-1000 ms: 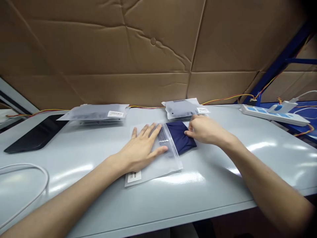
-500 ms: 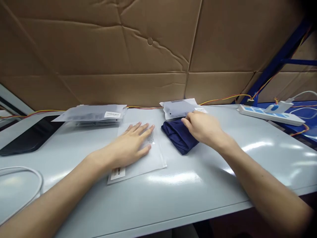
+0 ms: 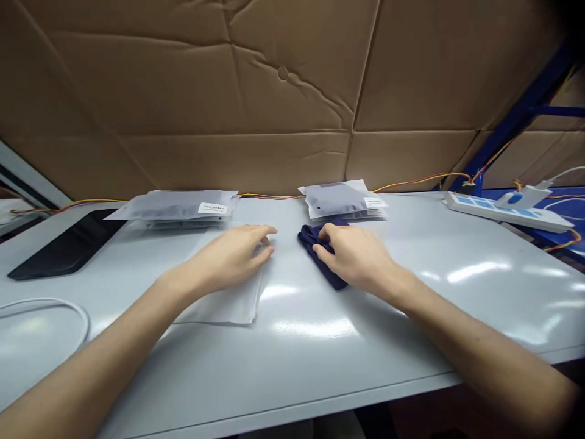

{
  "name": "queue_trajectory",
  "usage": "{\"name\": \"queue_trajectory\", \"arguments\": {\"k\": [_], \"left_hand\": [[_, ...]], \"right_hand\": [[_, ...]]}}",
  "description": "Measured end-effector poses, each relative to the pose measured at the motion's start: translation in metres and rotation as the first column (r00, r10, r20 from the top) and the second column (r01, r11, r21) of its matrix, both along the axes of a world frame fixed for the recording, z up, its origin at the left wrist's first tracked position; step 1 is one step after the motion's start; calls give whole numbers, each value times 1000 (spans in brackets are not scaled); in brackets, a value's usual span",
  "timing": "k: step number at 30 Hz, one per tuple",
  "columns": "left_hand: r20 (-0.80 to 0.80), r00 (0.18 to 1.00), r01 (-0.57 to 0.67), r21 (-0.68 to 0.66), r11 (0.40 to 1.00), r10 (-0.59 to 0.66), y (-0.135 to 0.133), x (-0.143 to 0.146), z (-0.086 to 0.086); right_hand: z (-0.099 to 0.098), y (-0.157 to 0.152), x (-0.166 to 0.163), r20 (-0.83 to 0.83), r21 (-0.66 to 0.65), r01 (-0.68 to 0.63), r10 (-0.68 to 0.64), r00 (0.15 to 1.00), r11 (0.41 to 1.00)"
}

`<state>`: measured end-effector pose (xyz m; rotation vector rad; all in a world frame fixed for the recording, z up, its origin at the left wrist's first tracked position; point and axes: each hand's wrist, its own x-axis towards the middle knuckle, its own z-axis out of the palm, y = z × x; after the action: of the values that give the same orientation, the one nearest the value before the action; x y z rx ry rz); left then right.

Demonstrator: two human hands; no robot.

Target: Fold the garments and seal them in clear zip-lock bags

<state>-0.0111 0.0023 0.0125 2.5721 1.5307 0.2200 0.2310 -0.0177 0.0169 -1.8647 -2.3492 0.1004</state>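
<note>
A folded navy cloth [image 3: 336, 279] lies on the table in front of me. My right hand [image 3: 354, 253] is over its right part, with thumb and forefinger closed on a bunched fold of the fabric. To the left is a flat, frosted plastic bag [image 3: 228, 308], partly covered by my left hand [image 3: 233, 256]. The fingers of that hand are bent to the right and its thumb stands apart from them, so it is open. Whether its fingertips touch the bag's edge is hard to see.
Filled frosted bags with white labels lie in a left stack [image 3: 178, 206] and a right stack [image 3: 340, 200] at the back. A black phone [image 3: 64, 247] and a white cable [image 3: 77, 311] are on the left. A power strip [image 3: 507, 210] lies right, before a cardboard wall [image 3: 183, 85].
The flat bag has slid left under my left hand, whose spread fingers have drawn together and bent. My right hand has moved slightly left and down over the cloth, bunching its upper part.
</note>
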Motion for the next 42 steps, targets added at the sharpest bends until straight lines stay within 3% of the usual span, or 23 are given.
{"name": "queue_trajectory", "arguments": {"k": [6,9,12,17,21,24,27,29,36,42], "left_hand": [[-53,998,-30,147,989,38,-7,11,1],[-25,995,99,238,966,-95,-13,20,2],[10,958,279,212,936,-288,-17,26,1],[11,920,386,139,912,-391,-17,26,-2],[24,925,368,188,911,-379,-13,24,-4],[28,941,324,209,923,-337,-12,26,-3],[25,956,279,208,937,-291,-11,28,-2],[17,965,252,207,945,-261,-11,28,-2],[7,982,184,198,963,-189,-11,34,-2],[50,963,242,284,928,-266,-24,59,-6]], "right_hand": [[3,-5,-6,-253,-26,-19,12,967,999],[10,-6,-3,-403,24,-23,31,915,999],[21,-7,15,-484,88,44,4,875,995],[34,-1,81,-375,140,161,-98,922,977],[26,7,126,-151,338,282,-244,958,898],[10,10,128,-59,426,154,-142,988,892],[-8,11,111,22,322,-143,144,989,936],[-19,13,101,58,256,-232,225,973,938],[-36,23,100,-35,223,-237,251,967,945],[-40,18,92,-120,238,-191,224,967,952]]}}
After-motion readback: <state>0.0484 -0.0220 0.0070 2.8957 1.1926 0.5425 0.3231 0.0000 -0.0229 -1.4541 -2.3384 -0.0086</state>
